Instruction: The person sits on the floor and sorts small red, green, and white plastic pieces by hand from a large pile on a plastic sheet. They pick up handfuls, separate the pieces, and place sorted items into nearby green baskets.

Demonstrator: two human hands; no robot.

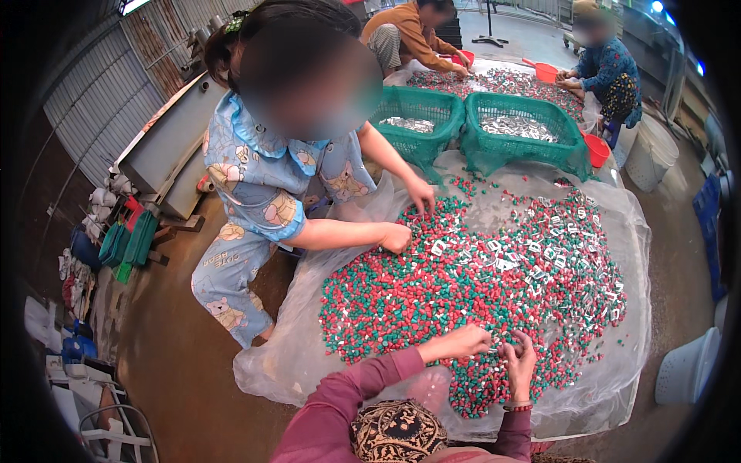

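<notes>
A wide heap of small red, green and white pebble-like pieces (pixel 401 309) covers the translucent sheet (pixel 285 370) in front of me. Silvery flat metal parts with openings, like buckles (pixel 556 255), lie scattered through it, thickest on the right. My left hand (pixel 465 342) hovers low over the near part of the heap, fingers pinched together. Close to its right, my right hand (pixel 522 364), with a red bracelet at the wrist, has thumb and fingers curled toward the left one. A small pale bit shows between the hands; what either grips is too small to make out.
Across from me at left, a co-worker in blue patterned clothes (pixel 258 177) reaches both hands into the heap. Two green mesh-lined baskets (pixel 525 158) hold metal parts behind it. Two more people work farther back, near a red scoop (pixel 546 73). White buckets (pixel 650 154) stand right.
</notes>
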